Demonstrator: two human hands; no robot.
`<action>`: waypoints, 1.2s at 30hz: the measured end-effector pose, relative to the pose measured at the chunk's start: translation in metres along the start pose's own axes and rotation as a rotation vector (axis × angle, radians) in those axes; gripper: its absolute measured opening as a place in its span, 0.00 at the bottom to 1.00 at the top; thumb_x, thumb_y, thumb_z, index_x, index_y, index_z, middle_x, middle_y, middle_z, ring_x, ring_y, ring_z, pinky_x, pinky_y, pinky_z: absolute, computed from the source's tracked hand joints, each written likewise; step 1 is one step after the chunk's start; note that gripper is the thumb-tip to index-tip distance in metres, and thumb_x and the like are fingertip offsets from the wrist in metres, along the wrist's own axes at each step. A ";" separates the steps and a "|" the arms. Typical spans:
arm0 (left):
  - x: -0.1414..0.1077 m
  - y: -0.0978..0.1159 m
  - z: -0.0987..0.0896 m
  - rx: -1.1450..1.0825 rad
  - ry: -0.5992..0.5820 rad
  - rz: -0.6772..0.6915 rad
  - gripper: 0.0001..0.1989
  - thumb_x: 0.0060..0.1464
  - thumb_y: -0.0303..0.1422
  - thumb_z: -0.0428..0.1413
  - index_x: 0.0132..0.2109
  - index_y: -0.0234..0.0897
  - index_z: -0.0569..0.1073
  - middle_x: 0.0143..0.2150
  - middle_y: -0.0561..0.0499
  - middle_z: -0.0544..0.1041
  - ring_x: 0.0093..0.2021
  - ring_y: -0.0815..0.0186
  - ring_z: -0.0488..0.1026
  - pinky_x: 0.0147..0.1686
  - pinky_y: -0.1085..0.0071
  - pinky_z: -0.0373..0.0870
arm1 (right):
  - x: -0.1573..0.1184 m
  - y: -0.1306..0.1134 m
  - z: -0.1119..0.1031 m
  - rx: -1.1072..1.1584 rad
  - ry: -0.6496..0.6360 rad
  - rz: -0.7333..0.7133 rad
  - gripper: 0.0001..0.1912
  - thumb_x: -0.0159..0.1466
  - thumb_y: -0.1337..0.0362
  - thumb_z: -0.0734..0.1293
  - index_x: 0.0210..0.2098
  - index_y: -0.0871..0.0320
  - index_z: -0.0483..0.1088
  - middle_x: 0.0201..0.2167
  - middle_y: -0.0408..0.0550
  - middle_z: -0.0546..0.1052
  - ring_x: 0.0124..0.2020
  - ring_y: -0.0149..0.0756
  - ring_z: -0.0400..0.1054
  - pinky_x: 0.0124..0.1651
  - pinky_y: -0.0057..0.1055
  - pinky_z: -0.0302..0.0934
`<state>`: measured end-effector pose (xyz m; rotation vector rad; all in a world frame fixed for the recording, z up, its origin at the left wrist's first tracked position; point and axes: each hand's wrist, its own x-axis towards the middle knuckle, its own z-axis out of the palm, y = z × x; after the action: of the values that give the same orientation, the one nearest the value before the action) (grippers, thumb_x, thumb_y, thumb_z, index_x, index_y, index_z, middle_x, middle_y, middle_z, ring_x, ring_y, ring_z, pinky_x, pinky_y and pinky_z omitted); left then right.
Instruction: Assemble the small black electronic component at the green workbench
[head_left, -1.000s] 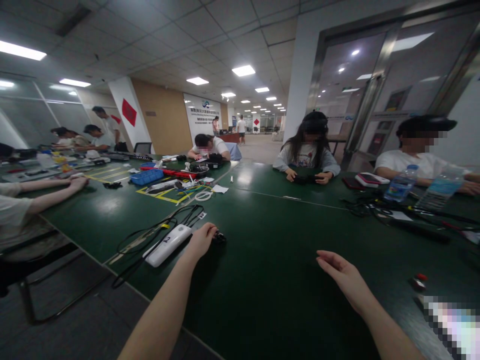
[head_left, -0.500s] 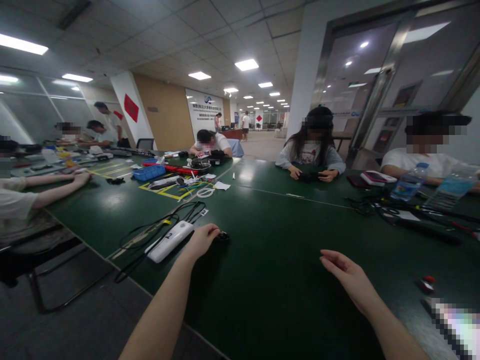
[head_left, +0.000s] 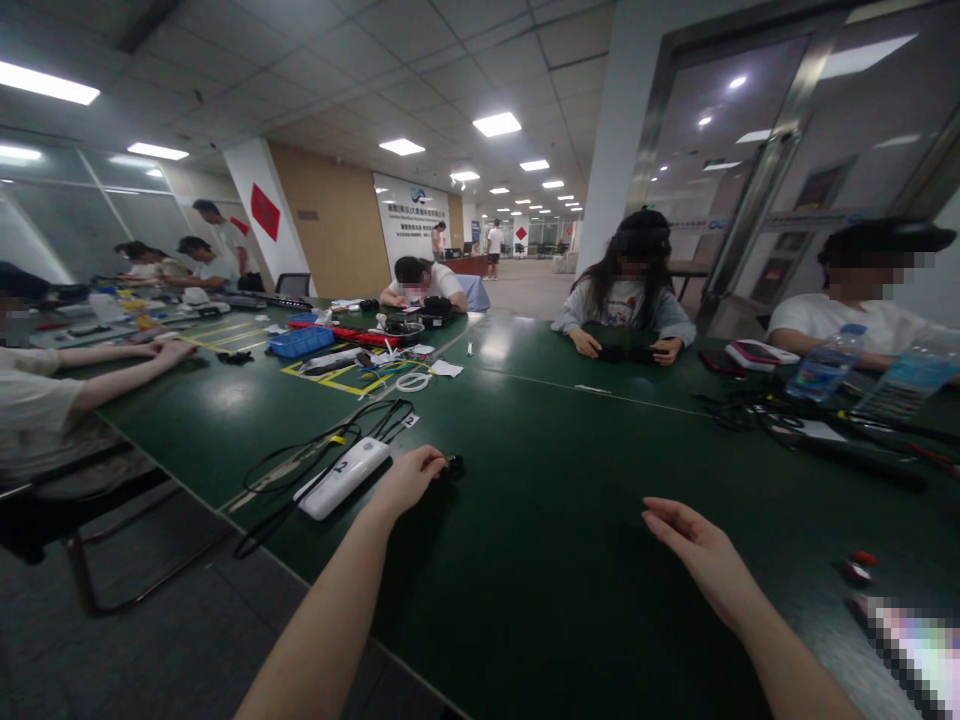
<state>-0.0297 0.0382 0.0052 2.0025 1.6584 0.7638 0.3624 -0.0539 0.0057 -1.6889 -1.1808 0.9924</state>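
Note:
My left hand (head_left: 409, 482) is closed in a pinch on the near-left edge of a small black object (head_left: 455, 467) over the green table (head_left: 540, 560). Its kind is too small and dark to make out. Beside that wrist lies a white power bank-like box (head_left: 343, 480) marked "2", with black cables (head_left: 289, 462) looped around it. Well to the right, my right hand (head_left: 694, 535) rests side-on at the table, fingers loosely bent and thumb apart, holding nothing.
A blue basket (head_left: 301, 342), a white cable coil (head_left: 413, 383) and loose wires lie farther off at left. Water bottles (head_left: 827, 365) and dark cables stand at right. A small red-and-silver item (head_left: 859, 570) and a blurred-out screen (head_left: 919, 650) are near right. Several people sit around the table.
The small black object has turned in my left fingers and sits slightly higher, a little farther right. My right hand keeps its pose. The view has shifted slightly.

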 end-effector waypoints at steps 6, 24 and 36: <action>-0.003 0.008 0.000 0.007 0.015 -0.030 0.16 0.48 0.43 0.47 0.35 0.40 0.72 0.31 0.52 0.75 0.32 0.65 0.70 0.32 0.73 0.62 | -0.001 0.000 0.000 0.011 -0.002 -0.004 0.22 0.48 0.53 0.65 0.41 0.53 0.68 0.43 0.48 0.73 0.47 0.45 0.64 0.47 0.38 0.60; -0.006 0.020 0.003 0.136 0.066 -0.030 0.15 0.47 0.45 0.48 0.34 0.43 0.73 0.31 0.52 0.75 0.32 0.66 0.70 0.30 0.74 0.60 | 0.005 0.014 -0.001 0.039 -0.043 -0.068 0.20 0.51 0.54 0.64 0.42 0.52 0.67 0.41 0.45 0.73 0.46 0.42 0.64 0.46 0.37 0.59; -0.006 0.017 0.000 0.021 -0.009 -0.022 0.16 0.44 0.46 0.50 0.34 0.40 0.73 0.30 0.53 0.76 0.31 0.66 0.71 0.30 0.74 0.62 | 0.003 0.008 -0.001 0.034 -0.033 -0.044 0.20 0.49 0.54 0.65 0.41 0.52 0.68 0.41 0.45 0.74 0.46 0.42 0.65 0.46 0.36 0.60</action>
<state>-0.0177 0.0294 0.0148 1.9954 1.6872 0.7315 0.3663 -0.0533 -0.0022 -1.6196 -1.2109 1.0112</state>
